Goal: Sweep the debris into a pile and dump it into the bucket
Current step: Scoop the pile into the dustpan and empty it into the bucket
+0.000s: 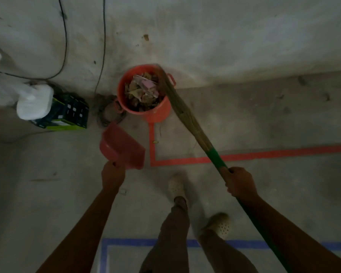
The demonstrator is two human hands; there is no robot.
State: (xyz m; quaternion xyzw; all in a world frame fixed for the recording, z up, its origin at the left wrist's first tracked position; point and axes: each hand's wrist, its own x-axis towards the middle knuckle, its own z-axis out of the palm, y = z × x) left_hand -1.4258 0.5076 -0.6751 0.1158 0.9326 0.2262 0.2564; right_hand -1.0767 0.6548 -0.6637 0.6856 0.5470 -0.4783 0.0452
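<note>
Well, from the head view: found the debris (143, 89) heaped to the rim of the bucket (156, 113) at the floor's (264, 119) far edge, against the wall (205, 36). Gripped the dustpan (124, 146) by its handle in the left hand (113, 175), fingers curled; clenched the broom (187, 117) in the right hand (241, 184), bristles across the rim. Risked levering the bucket over, or flicking scraps out, with one careless pull.

Head-worn view, looking steeply down, floor (264, 119) near

Green crate (71, 113), white bag (34, 102) beside it, black cables (66, 36); red floor tape (264, 154), blue tape (126, 242)
</note>
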